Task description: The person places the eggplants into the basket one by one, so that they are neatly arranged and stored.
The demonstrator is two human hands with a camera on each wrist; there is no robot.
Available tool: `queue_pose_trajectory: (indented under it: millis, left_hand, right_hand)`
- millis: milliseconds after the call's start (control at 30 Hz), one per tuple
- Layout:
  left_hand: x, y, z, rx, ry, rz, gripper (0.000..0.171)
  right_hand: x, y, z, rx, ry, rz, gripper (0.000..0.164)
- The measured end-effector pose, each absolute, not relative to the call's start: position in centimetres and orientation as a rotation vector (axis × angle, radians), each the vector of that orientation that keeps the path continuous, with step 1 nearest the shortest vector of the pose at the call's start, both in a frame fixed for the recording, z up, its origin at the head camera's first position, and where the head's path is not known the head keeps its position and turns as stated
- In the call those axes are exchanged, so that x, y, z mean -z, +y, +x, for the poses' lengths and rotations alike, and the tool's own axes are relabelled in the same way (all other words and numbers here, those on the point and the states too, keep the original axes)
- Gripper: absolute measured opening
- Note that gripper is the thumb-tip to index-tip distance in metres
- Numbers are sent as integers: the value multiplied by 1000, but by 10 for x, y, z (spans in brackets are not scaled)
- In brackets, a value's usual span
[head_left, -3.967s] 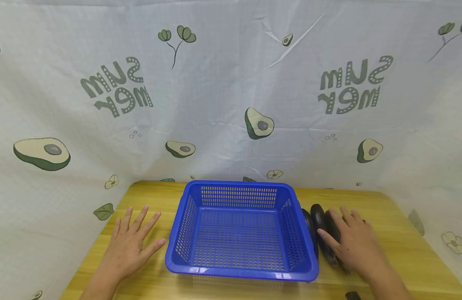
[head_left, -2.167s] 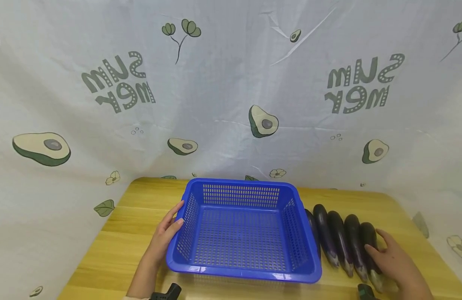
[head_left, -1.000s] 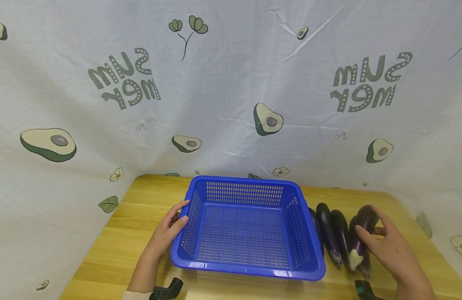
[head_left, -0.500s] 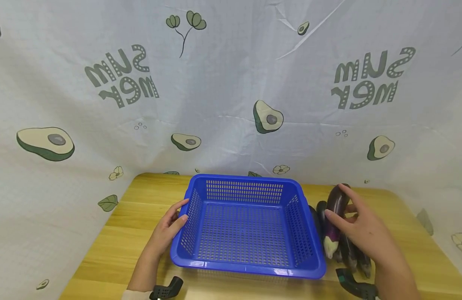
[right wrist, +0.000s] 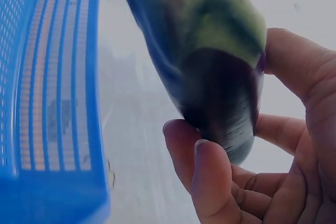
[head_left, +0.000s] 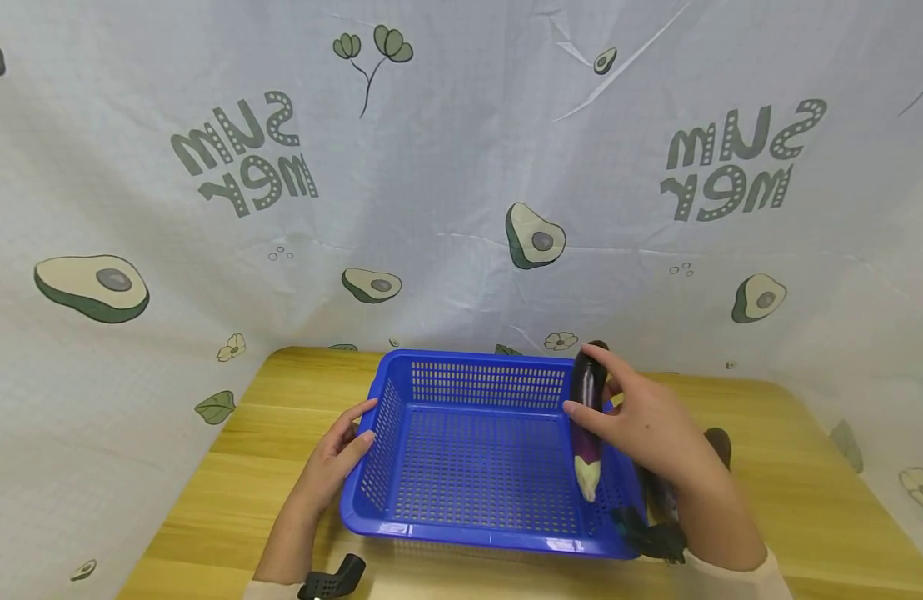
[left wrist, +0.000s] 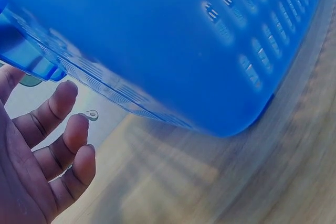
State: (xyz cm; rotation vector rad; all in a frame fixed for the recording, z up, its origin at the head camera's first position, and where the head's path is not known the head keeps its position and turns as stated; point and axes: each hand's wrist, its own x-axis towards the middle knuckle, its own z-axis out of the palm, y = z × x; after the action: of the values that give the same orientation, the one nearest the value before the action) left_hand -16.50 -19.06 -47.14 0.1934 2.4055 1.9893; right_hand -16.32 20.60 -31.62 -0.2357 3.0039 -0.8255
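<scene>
A glossy dark eggplant [head_left: 587, 443] is up in the air over the right side of the blue basket [head_left: 491, 538], its pale stem end pointing toward the person. The right hand [head_left: 645, 421] grips it between thumb and fingers. At the basket's left rim the left hand [head_left: 330, 458] rests, thumb and forefinger touching the edge, other fingers loosely bent. More eggplants [head_left: 719, 446] lie just right of the basket, partly hidden by the right arm. Under the basket is a wood-grain table [head_left: 229, 483]; behind it hangs an avocado-print cloth [head_left: 431, 167].
</scene>
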Motion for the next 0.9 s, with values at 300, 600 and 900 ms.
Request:
queue_pose_trajectory:
  millis: [300, 600, 900]
  left_hand:
    - [473, -191, -165, -1977, 2430, 196, 49]
    - [472, -193, -166, -1994, 2419, 214, 49]
    - [472, -193, -166, -1993, 2416, 212, 49]
  right_hand:
    - [321, 167, -182, 855, 2920, -356, 84]
    - [334, 132, -195, 859, 2838, -377, 82]
    - [340, 91, -200, 804, 2836, -429, 81]
